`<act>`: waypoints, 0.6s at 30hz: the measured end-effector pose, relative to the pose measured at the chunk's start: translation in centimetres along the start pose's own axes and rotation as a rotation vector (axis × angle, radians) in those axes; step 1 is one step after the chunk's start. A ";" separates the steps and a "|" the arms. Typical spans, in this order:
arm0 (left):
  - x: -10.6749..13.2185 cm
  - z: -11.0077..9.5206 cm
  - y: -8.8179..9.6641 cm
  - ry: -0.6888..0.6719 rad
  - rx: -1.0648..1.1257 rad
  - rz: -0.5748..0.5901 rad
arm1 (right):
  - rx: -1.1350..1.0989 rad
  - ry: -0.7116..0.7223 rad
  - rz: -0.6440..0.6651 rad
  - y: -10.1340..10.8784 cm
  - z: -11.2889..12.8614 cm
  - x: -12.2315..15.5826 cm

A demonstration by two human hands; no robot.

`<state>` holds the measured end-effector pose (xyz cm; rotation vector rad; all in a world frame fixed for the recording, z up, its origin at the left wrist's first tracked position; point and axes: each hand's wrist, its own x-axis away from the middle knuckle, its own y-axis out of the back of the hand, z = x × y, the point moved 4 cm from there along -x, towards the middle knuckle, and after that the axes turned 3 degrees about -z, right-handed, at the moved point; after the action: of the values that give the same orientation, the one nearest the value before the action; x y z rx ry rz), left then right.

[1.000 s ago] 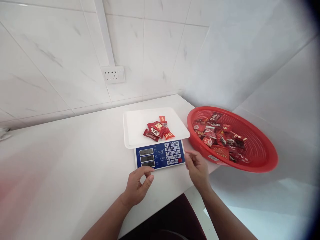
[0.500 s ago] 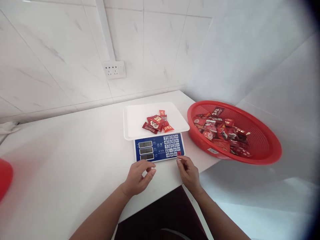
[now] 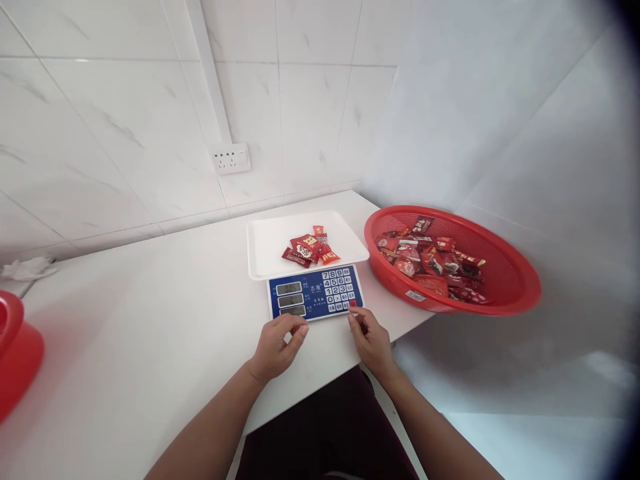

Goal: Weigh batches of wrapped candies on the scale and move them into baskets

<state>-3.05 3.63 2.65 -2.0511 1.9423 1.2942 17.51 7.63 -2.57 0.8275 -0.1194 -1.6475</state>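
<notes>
"Candies [image 3: 309, 249], where do they lie?"

"In a small heap on the white tray [image 3: 267, 241], right of its middle and towards the near edge. The tray sits over the back of the blue-fronted scale [image 3: 316, 295]."

"And the left hand [image 3: 275, 347]?"

"At the scale's near left corner, just below the displays [image 3: 291, 289]. It's loosely curled, with a gap between thumb and forefinger, and I see nothing in it."

"The right hand [image 3: 373, 343]?"

"At the near right corner, fingertips beside the red key [image 3: 353, 304]. Half curled too, and it looks empty. Whether a finger touches the key, I can't tell."

"What stands about them?"

"On the right, a red basket [image 3: 523, 290] with many more wrapped sweets [image 3: 433, 260] inside. It juts past the right edge of the table [image 3: 150, 327]. Over on the left, the frame's edge cuts off a red vessel [image 3: 20, 367], and something white and crumpled [image 3: 29, 269] lies beyond it."

"Can you read the figures?"

"Not surely; they're too faint."
</notes>
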 end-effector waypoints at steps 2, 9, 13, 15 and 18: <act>0.0 0.0 0.0 -0.001 -0.001 -0.003 | 0.006 0.005 0.002 0.0 0.0 0.0; -0.1 0.2 0.1 0.020 -0.008 -0.002 | 0.019 0.001 0.024 -0.2 0.1 -0.1; -0.1 0.3 0.0 0.034 -0.008 0.007 | 0.018 -0.001 0.010 -0.1 0.2 -0.1; -0.1 0.2 0.0 0.037 -0.005 0.020 | 0.015 0.002 0.008 0.0 0.3 -0.1; -0.1 0.2 -0.1 0.039 0.003 0.042 | 0.011 -0.001 0.009 0.0 0.4 -0.1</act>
<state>-3.11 3.86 2.53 -2.0600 2.0130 1.2686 17.29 7.55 -2.25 0.8340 -0.1329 -1.6401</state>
